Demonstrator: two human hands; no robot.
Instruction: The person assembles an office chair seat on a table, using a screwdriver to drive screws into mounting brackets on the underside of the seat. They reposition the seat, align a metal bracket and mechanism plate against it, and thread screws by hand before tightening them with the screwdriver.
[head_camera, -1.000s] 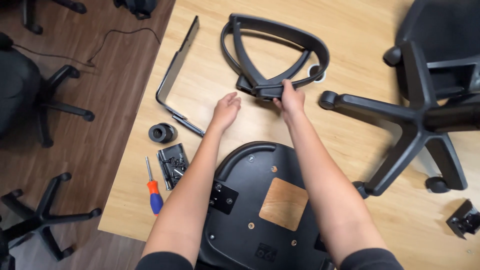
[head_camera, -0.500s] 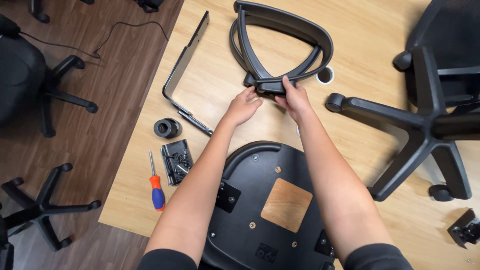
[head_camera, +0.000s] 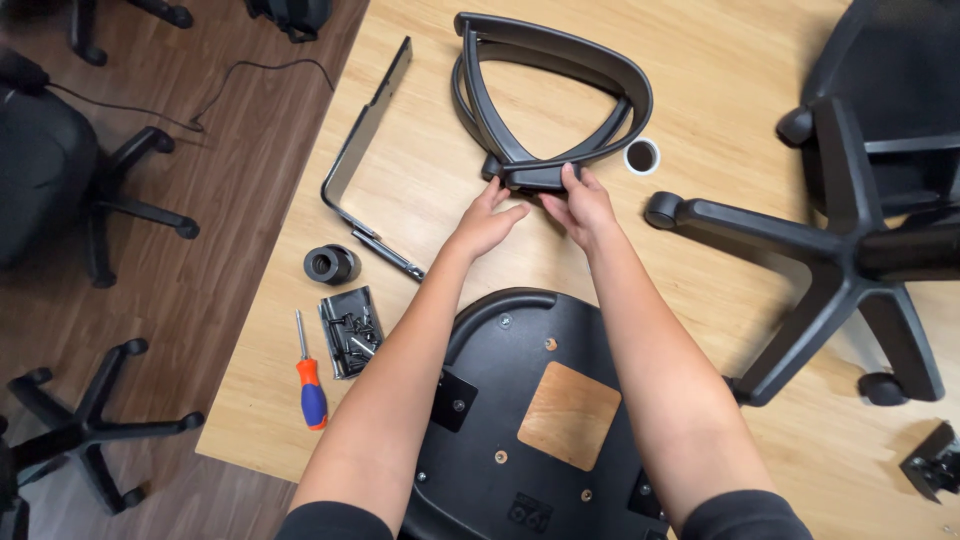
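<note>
At the near end of the black armrest pair (head_camera: 545, 95), your right hand (head_camera: 580, 205) has its fingers curled over the armrests' joined lower bracket, thumb on top, a closed grip on that part. Your left hand (head_camera: 487, 222) lies just beside it, fingers half extended and touching the bracket's near edge, not clearly wrapped round; whether it really grips, cannot tell. Armrests lie flat on the wooden tabletop (head_camera: 420, 180), beyond the upturned seat pan (head_camera: 530, 410), which sits nearest you, underside up, wooden patch showing, nothing bolted to it. So judged progress: early, parts still separate, armrests only being picked up or positioned. Left of the armrests lies a bent metal bracket (head_camera: 365, 150); nearer you from that, a black round collar (head_camera: 331, 264), a bag of screws (head_camera: 351, 331) and an orange-blue screwdriver (head_camera: 311, 380), all untouched. Just right of the armrests stands a small white-rimmed cap (head_camera: 641, 156); further right, the five-star wheeled base (head_camera: 840, 250) lies unattached. Fasteners look unopened, so all joining is left.
</note>
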